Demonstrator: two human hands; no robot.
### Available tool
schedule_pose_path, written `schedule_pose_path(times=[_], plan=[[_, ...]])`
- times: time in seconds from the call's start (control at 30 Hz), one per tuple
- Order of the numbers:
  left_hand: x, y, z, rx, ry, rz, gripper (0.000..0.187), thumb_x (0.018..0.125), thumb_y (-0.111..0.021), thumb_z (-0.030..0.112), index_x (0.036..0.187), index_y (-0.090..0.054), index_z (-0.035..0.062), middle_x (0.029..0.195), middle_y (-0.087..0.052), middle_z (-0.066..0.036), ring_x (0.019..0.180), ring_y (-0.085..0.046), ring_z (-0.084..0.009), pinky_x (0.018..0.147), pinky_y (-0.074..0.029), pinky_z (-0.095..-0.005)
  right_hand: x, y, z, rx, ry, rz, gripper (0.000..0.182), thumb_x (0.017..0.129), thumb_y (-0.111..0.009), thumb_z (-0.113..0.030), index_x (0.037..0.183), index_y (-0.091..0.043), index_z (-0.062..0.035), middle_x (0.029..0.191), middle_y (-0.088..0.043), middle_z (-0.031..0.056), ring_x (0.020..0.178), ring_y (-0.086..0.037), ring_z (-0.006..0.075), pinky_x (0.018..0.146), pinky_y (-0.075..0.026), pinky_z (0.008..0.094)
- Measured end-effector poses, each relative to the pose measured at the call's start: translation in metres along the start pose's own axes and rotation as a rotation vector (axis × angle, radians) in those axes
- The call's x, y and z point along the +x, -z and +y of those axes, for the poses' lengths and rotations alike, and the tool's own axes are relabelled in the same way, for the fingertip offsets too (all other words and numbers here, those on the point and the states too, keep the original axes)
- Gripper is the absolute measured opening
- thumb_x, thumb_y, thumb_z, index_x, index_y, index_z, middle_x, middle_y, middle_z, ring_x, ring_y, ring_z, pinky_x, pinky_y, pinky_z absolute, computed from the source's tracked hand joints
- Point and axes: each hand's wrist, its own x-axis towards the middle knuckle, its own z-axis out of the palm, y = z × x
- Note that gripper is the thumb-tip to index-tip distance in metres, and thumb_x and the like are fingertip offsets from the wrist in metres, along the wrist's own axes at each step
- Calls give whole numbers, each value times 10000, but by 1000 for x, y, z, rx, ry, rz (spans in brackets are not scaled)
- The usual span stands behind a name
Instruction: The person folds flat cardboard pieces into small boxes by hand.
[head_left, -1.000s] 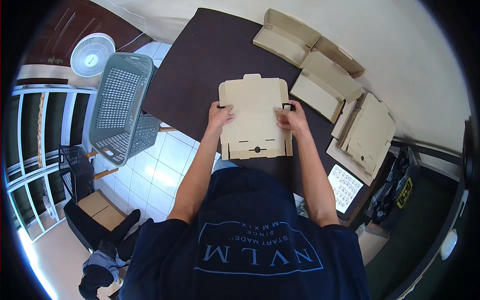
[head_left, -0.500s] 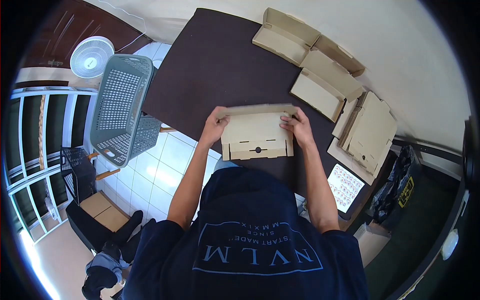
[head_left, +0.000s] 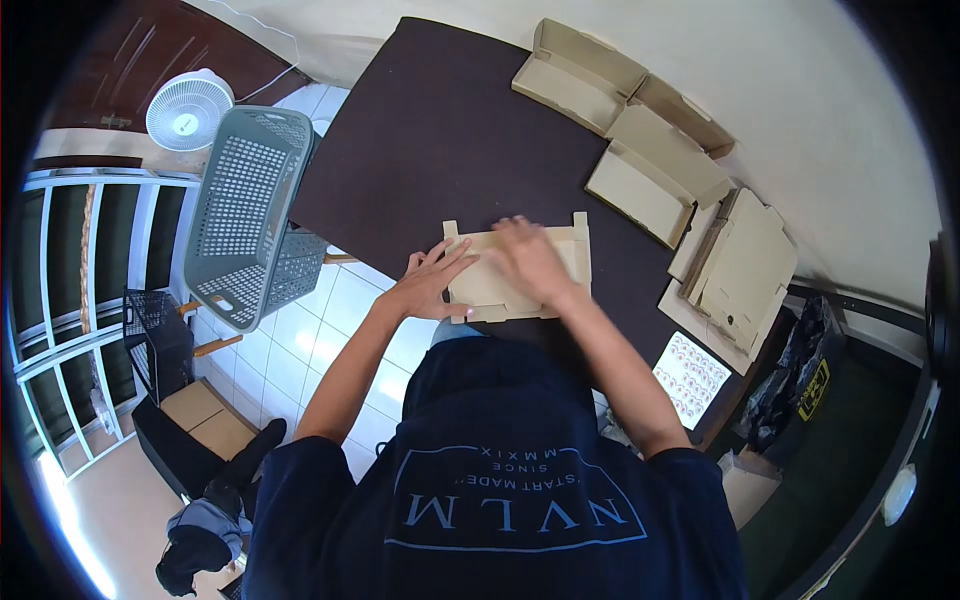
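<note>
A partly folded cardboard box (head_left: 478, 290) lies at the near edge of the dark table, its tabs sticking up at the far corners. My left hand (head_left: 436, 283) rests on the box's left side with fingers spread over the panel. Over the box's middle and far edge is my right hand (head_left: 527, 258); motion smears its fingers, so their grip cannot be made out.
Opened cardboard boxes (head_left: 650, 185) line the wall side of the dark table (head_left: 440, 130). Flat cardboard pieces (head_left: 740, 270) are stacked at right, beside a sticker sheet (head_left: 690, 380). Grey baskets (head_left: 245, 200) and a fan (head_left: 190, 110) stand left. Another person (head_left: 205, 530) is at lower left.
The box has gone from being held up by both hands to lying lower, its far panel no longer raised. My right hand has moved left across it; my left hand now lies on top.
</note>
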Motion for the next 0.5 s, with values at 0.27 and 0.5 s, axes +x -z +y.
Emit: schedule_pose_path(times=[0.27,0.5], plan=[[8,-34,4,97,136,123,675,987,-509,524,1550,-364,181,1671,-243,-50,1526,-216,-323,1108,-258,-623,-13,-61,-10,-91,32,-165,744,1040,-375,-540,1498,-383,47,1564,-384,235,1494,-305,350,1238,-176,508],[7,-28,18,104,168,115,669,989,-509,528,1544,-370,181,1674,-233,-10,1532,-203,-270,1076,-297,-662,-31,-37,11,-189,26,-146,740,1039,-400,-510,1501,-362,66,1560,-396,227,1494,-312,324,1240,-167,510]])
